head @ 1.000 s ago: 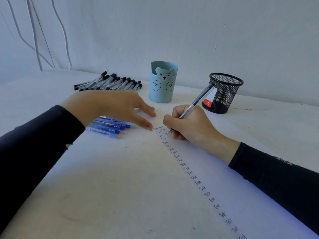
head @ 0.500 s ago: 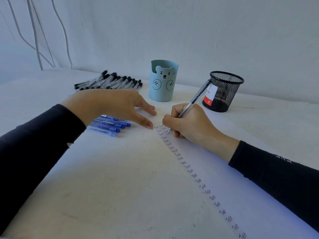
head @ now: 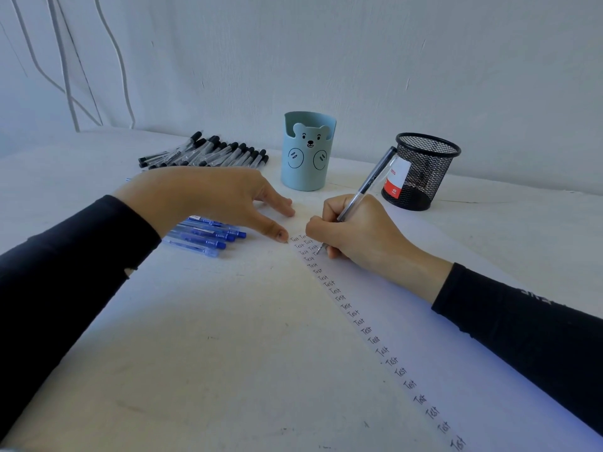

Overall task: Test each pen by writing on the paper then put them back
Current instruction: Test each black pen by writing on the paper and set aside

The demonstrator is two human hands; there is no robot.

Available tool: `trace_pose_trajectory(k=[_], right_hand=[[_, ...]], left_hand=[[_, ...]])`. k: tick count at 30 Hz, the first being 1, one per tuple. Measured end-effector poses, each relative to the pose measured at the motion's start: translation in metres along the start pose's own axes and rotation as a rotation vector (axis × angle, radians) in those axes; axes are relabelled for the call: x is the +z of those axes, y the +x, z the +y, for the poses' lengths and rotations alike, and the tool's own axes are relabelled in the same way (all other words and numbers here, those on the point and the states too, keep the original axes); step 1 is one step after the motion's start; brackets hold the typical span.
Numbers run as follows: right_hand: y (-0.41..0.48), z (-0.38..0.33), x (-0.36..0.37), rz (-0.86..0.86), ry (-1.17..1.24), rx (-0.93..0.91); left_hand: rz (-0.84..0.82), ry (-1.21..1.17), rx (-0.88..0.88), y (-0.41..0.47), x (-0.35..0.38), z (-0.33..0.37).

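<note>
My right hand (head: 357,230) grips a clear black-capped pen (head: 368,184) with its tip on the white paper (head: 408,301). The tip sits at the top of a long column of handwritten "Test" words (head: 359,321). My left hand (head: 208,199) lies flat with straight fingers, thumb tip pressing the paper's top left corner. Several blue pens (head: 208,234) lie partly under that hand. A row of several black-capped pens (head: 208,153) lies farther back on the left.
A light blue bear pen cup (head: 308,151) stands behind the hands. A black mesh pen cup (head: 424,171) with a red and white label stands at the right. The white table (head: 195,353) meets a white wall; cables hang at the far left.
The right hand's pen tip has shifted slightly down the second column of "Test" words. The left hand stays pressed on the paper. The view has dipped a little.
</note>
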State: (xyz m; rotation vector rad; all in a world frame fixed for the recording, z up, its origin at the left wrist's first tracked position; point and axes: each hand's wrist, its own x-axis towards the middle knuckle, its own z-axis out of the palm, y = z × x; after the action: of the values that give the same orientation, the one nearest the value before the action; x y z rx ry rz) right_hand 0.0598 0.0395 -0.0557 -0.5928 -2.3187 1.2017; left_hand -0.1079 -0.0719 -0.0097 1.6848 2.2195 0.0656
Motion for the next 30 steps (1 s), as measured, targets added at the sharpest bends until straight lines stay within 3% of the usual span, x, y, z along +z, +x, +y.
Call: trace_pose_trajectory(k=[27, 30], right_hand=[[0.0015, 0.0014, -0.0021, 0.025, 0.009, 0.001], [0.0025, -0.0016, -0.0052, 0.033, 0.113, 0.02]], left_hand=[[-0.008, -0.003, 0.006, 0.0006, -0.0001, -0.0014], [-0.008, -0.024, 0.011, -0.0005, -0.0004, -0.0019]])
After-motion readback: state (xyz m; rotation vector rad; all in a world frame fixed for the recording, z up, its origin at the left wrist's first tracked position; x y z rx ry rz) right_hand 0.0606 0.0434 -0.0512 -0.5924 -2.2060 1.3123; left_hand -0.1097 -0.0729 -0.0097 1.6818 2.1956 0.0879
